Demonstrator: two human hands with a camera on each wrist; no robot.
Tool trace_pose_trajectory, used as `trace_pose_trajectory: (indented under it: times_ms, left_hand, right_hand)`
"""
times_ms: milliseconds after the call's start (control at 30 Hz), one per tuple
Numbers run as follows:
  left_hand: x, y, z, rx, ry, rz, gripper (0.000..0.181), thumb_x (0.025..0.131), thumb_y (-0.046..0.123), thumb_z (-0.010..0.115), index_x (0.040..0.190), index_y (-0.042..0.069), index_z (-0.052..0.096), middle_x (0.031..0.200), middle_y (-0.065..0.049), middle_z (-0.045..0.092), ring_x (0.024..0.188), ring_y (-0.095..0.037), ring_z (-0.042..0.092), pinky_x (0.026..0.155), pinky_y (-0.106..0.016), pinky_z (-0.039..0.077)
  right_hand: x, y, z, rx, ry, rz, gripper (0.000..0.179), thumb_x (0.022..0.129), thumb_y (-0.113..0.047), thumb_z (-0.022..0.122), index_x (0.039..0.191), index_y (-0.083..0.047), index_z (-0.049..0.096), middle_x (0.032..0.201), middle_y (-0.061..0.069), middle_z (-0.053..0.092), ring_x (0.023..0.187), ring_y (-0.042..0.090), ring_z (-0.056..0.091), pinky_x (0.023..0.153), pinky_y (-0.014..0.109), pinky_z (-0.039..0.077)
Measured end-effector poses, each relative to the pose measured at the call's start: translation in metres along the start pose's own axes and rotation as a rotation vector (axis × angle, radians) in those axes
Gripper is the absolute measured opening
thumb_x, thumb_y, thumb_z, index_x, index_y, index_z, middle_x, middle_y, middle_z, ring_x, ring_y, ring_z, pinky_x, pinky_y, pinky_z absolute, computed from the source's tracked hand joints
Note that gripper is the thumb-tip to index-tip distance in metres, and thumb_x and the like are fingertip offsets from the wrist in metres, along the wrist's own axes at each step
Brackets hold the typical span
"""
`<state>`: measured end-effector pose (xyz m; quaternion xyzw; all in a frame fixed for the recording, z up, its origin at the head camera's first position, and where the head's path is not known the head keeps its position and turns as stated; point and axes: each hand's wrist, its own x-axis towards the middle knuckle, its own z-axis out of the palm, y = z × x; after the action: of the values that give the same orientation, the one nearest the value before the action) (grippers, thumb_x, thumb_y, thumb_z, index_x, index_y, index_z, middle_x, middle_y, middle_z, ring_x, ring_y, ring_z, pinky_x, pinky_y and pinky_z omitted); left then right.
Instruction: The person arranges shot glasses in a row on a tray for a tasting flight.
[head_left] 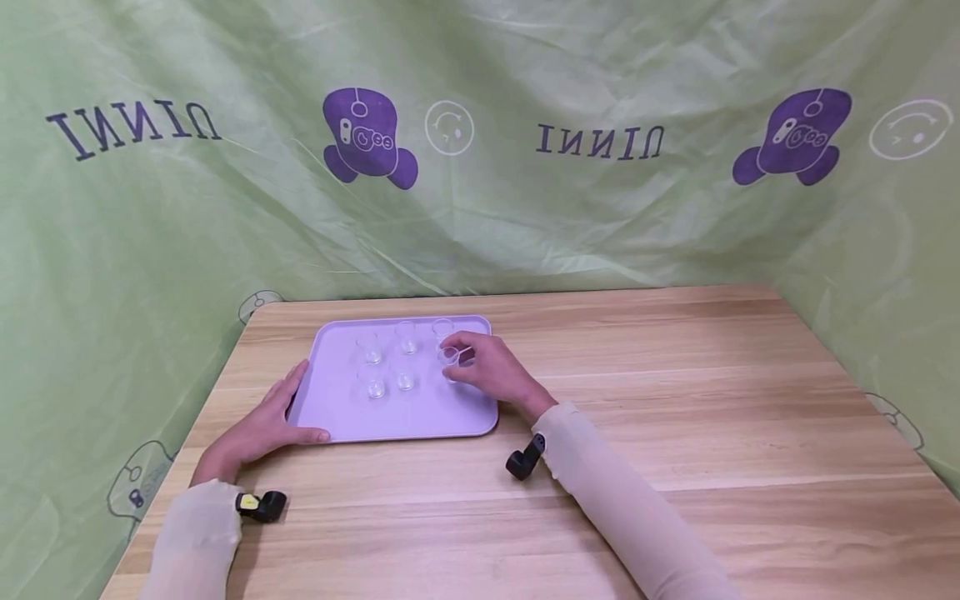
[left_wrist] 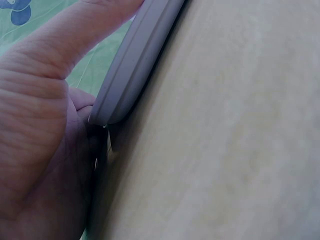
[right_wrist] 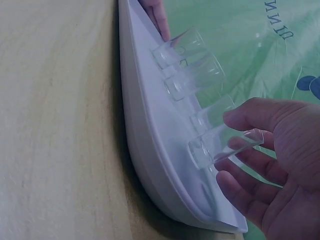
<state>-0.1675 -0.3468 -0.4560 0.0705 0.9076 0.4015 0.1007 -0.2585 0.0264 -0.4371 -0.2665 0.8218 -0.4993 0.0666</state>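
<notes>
A lilac tray [head_left: 431, 421] lies on the table with several small clear glasses in two rows on it. My right hand [head_left: 487, 367] reaches over the tray's right part, holding a clear glass [right_wrist: 215, 145] between thumb and fingers. That glass stands upright at the right end of the nearer row, its base close to the tray floor. Beside it are other glasses, such as one in the near row [head_left: 376, 387] and one in the far row [head_left: 406, 340]. At the tray's near left corner rests my left hand [head_left: 266, 425], thumb along the front rim and straight fingers along the left side.
The wooden table [head_left: 675, 417] stretches well to the right of the tray. A green printed cloth [head_left: 480, 217] hangs behind the table and at both sides. A small black wrist camera [head_left: 525, 458] sits at the right cuff, another camera [head_left: 262, 506] at the left.
</notes>
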Motion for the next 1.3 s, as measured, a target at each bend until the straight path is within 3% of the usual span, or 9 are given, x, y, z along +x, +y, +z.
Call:
trace_pose_trajectory:
  times_ms: [500,733,933,1133,1300]
  left_hand:
    - [0.001,0.0,0.0,0.001,-0.008,0.0,0.13,0.078,0.03,0.09,0.166,0.011,-0.004,0.168,-0.028,-0.003,0.15,-0.053,-0.009,0.114,-0.075,0.002]
    - [0.001,-0.003,-0.001,-0.002,-0.007,-0.003,0.13,0.079,0.031,0.09,0.165,0.01,-0.005,0.168,-0.028,-0.005,0.15,-0.053,-0.01,0.113,-0.076,0.002]
    - [0.001,-0.001,-0.001,-0.002,-0.015,-0.015,0.13,0.08,0.033,0.089,0.166,0.011,-0.005,0.168,-0.027,-0.005,0.15,-0.052,-0.009,0.113,-0.076,0.002]
    - [-0.003,-0.002,-0.006,0.005,-0.036,-0.015,0.129,0.079,0.031,0.089,0.166,0.011,-0.005,0.168,-0.029,-0.004,0.15,-0.053,-0.008,0.112,-0.077,0.005]
    - [-0.008,-0.001,-0.01,0.009,-0.058,0.009,0.129,0.081,0.032,0.088,0.164,0.007,-0.008,0.168,-0.028,-0.006,0.151,-0.051,-0.004,0.114,-0.074,0.007]
  right_hand:
    - [-0.002,0.001,0.001,-0.023,-0.031,0.032,0.034,0.09,-0.005,0.08,0.122,-0.002,0.069,0.111,0.005,0.068,0.101,0.021,0.067,0.089,0.029,0.055]
    - [-0.004,0.0,-0.001,-0.059,-0.068,0.051,0.044,0.089,-0.007,0.082,0.129,-0.002,0.065,0.114,0.006,0.067,0.103,0.02,0.066,0.09,0.029,0.054]
    - [-0.009,-0.002,-0.008,-0.09,-0.081,0.07,0.052,0.089,-0.012,0.083,0.134,-0.002,0.061,0.119,0.01,0.067,0.112,0.024,0.064,0.099,0.036,0.052]
    - [-0.021,-0.01,-0.018,-0.09,-0.082,0.049,0.061,0.092,-0.019,0.079,0.144,-0.001,0.054,0.136,0.016,0.062,0.128,0.032,0.057,0.107,0.044,0.046]
    - [-0.035,-0.01,-0.036,-0.044,-0.033,-0.019,0.061,0.095,-0.02,0.076,0.147,0.0,0.051,0.14,0.017,0.06,0.13,0.035,0.055,0.104,0.047,0.049]
